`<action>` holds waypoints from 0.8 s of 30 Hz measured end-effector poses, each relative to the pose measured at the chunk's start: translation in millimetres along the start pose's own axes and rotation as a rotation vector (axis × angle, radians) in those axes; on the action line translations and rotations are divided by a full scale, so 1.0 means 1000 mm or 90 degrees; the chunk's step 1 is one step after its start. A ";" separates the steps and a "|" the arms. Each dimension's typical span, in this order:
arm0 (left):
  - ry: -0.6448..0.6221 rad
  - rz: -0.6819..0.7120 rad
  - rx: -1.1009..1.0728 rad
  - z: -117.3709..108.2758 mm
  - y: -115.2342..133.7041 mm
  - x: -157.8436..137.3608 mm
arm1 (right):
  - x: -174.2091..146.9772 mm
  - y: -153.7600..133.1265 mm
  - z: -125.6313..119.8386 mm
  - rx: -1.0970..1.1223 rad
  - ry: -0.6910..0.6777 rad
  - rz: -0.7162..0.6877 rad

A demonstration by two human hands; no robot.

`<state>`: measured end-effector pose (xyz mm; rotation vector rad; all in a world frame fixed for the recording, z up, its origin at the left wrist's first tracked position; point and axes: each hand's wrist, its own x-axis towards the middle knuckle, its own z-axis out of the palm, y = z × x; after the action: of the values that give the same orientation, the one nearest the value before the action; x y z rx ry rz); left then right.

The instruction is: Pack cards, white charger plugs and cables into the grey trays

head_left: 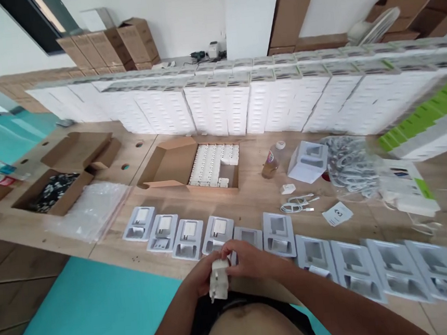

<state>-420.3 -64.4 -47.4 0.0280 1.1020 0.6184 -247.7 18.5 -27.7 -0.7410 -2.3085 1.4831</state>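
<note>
Close in front of my body, my left hand (202,277) is closed around white plug chargers (219,281), with metal pins showing on the near end. My right hand (251,259) has its bent fingers on the far end of the same chargers; how many there are I cannot tell. Just beyond my hands stands a plastic tray (249,235), partly covered by my right hand. To its left, several trays hold a white charger each, such as the nearest charger (218,227). The trays to the right, such as the upright tray (278,234), show bare upper recesses.
An open carton (236,188) holds rows of white chargers. Beside it stand a drink bottle (272,162), a white box (308,161), coiled cables (297,202) and a bag of cables (351,169). Stacked white boxes (218,108) line the back; a brown box (53,190) sits left.
</note>
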 end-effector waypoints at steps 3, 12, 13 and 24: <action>-0.020 -0.003 0.001 0.017 -0.007 0.013 | -0.020 0.013 -0.013 -0.042 0.035 0.056; -0.013 0.021 -0.021 0.028 -0.008 0.017 | -0.023 0.085 -0.031 -0.287 0.133 0.115; -0.015 0.031 -0.023 0.030 -0.007 0.016 | -0.026 0.086 -0.029 -0.324 0.129 0.101; 0.013 0.062 0.027 0.047 0.016 0.009 | -0.031 0.059 -0.029 -0.283 0.165 0.150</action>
<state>-385.5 -33.8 -27.8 0.1127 1.1378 0.6845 -191.7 42.6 -68.4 -1.2779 -2.4276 0.8833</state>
